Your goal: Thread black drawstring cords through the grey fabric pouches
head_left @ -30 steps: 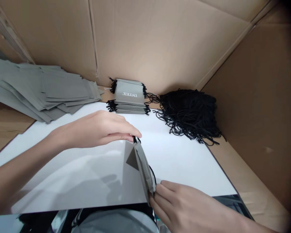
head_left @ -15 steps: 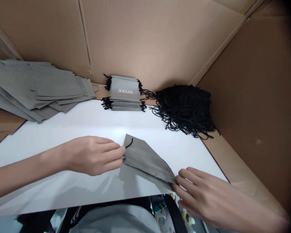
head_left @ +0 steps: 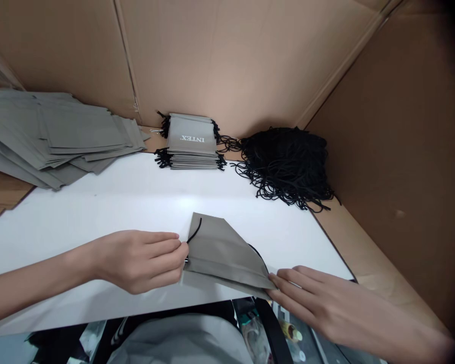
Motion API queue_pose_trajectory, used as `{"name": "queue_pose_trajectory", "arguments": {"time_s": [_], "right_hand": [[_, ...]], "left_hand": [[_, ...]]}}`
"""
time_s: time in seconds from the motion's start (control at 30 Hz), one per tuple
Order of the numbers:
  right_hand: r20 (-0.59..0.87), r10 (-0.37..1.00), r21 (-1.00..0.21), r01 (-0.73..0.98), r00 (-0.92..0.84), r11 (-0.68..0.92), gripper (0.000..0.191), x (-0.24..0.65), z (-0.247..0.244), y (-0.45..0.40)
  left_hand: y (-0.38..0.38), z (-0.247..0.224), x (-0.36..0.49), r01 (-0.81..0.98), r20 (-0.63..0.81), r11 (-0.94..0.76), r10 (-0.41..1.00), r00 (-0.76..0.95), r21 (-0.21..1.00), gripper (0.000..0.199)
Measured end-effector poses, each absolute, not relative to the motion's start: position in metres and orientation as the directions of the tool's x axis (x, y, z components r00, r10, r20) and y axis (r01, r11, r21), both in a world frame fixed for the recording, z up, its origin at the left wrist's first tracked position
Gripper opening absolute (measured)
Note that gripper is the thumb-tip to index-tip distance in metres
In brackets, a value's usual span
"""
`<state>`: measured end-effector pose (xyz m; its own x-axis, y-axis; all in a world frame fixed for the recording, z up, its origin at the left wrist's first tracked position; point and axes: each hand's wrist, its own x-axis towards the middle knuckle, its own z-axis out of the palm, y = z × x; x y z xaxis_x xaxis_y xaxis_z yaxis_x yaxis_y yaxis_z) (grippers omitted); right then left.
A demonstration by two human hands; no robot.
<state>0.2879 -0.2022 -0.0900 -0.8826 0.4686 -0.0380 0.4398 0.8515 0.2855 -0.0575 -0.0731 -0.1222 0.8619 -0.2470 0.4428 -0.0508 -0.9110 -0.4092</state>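
A grey fabric pouch [head_left: 223, 247] is stretched between my two hands over the front of the white board. My left hand [head_left: 147, 260] pinches its left edge, where a black cord [head_left: 195, 230] sticks up past the fingertips; a small shiny tip shows just under them. At the pouch's right corner, my right hand [head_left: 307, 298] has its fingers closed on the fabric. More black cord curves along the pouch's right edge into that hand. The fingers hide both gripped edges.
Grey pouches [head_left: 79, 126] lie heaped at the back left. Stacked printed pouches with black cord ends [head_left: 192, 141] stand at the back centre. Black cords [head_left: 288, 162] are piled at the back right. Cardboard walls [head_left: 220, 55] surround the white board [head_left: 136, 202].
My left hand has moved slightly left and down with the pouch edge. More of the cord shows above its fingers, and the pouch is opened out flatter.
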Motion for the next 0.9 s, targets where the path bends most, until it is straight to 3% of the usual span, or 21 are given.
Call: {"name": "queue_pose_trajectory", "arguments": {"time_s": [0.33,0.5,0.73,0.9], "right_hand": [[-0.078,0.409,0.3,0.37,-0.909,0.879,0.031,0.275,-0.089,-0.208],[-0.111,0.358,0.284,0.316,-0.927,0.905,0.025,0.273,-0.085,-0.203],[-0.113,0.337,0.288,0.294,-0.935,0.911,0.025,0.274,-0.082,-0.198],[-0.132,0.36,0.285,0.313,-0.923,0.906,0.025,0.273,-0.079,-0.198]], "left_hand": [[-0.068,-0.126,-0.062,-0.077,0.423,-0.898,-0.278,0.862,-0.433,0.02],[-0.064,-0.13,-0.064,-0.072,0.498,-0.944,-0.234,0.835,-0.322,0.012],[-0.061,-0.121,-0.06,-0.061,0.457,-0.901,-0.275,0.846,-0.429,0.016],[-0.056,-0.119,-0.06,-0.064,0.528,-0.956,-0.213,0.822,-0.287,0.018]]}}
